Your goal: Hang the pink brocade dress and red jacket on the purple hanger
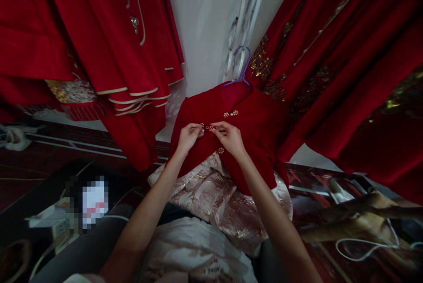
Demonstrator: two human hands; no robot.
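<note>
A red jacket (pixel 261 142) on a purple hanger (pixel 243 71) lies spread in front of me, over a pale pink shiny brocade cloth (pixel 228 199). Flower-shaped clasps run down its front: a fastened clasp (pixel 230 114) near the collar and a lower clasp (pixel 220 150) by the front edge. Between them, my left hand (pixel 191 135) pinches one half of the middle clasp. Opposite it, my right hand (pixel 229 135) pinches the other half, a small loop (pixel 209 128) showing at its fingertips. The two halves look a little apart.
Red garments with pale piping (pixel 125 54) hang at the left. More red garments with gold embroidery (pixel 330 76) hang at the right. White hooks (pixel 239 63) stand against the wall. A white cable (pixel 363 243) and pale wooden pieces (pixel 360 221) lie at the lower right.
</note>
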